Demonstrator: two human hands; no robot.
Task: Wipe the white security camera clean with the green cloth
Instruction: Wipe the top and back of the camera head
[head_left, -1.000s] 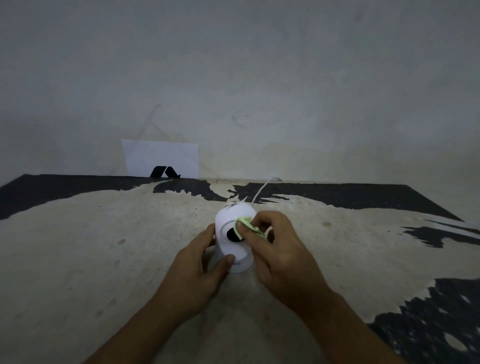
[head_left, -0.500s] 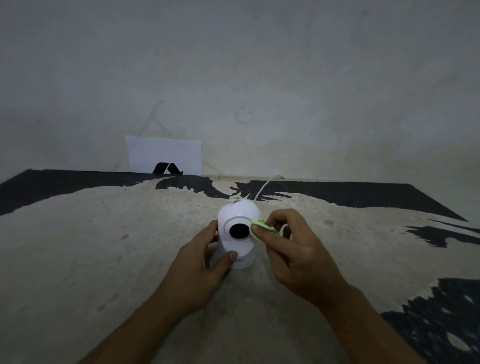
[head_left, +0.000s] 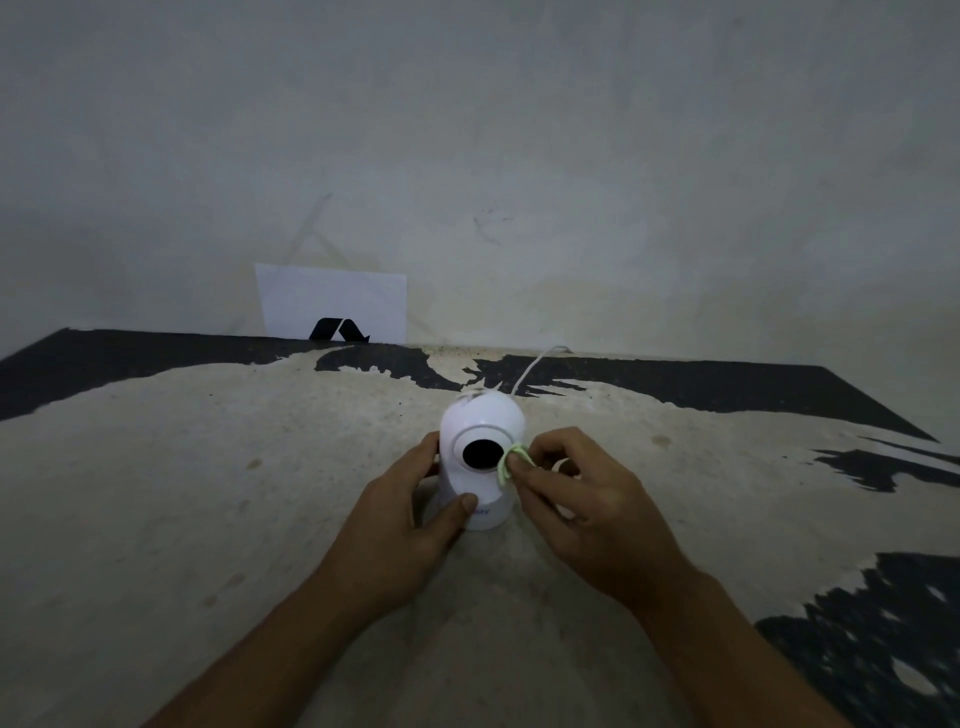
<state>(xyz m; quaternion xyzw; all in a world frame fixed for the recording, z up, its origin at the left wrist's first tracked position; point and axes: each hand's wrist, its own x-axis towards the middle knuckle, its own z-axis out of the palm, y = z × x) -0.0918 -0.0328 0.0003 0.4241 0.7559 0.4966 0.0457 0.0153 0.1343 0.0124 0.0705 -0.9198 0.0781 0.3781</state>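
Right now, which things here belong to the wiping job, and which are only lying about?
Job: camera, green cloth, left hand steadying it, right hand holding the cloth.
Lying about: white card, white cable, table.

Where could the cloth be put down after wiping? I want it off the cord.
Free: the table left of the left hand, and the stretch right of the right hand. Crowded: the middle, where both hands close round the camera and cloth, and behind it, where the cord runs to the wall.
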